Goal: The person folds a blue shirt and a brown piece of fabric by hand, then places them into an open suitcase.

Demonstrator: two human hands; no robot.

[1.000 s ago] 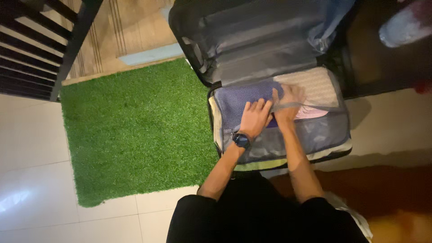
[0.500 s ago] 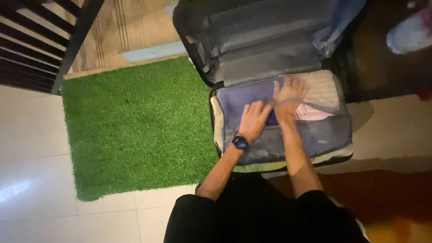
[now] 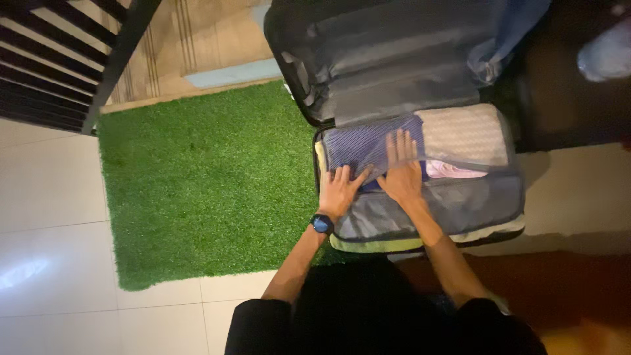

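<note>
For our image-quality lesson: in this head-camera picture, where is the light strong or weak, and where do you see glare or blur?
Head view: dim, warm light overall; a bright glare patch on the floor tiles at lower left; the green mat is evenly lit; the open suitcase lid and the upper right corner sink into shadow; the left hand and right hand on the blue mesh cloth look slightly soft.

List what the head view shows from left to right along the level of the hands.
White floor tiles → green grass mat → left hand → right hand → pink folded cloth → suitcase right rim → floor in shadow.
</note>
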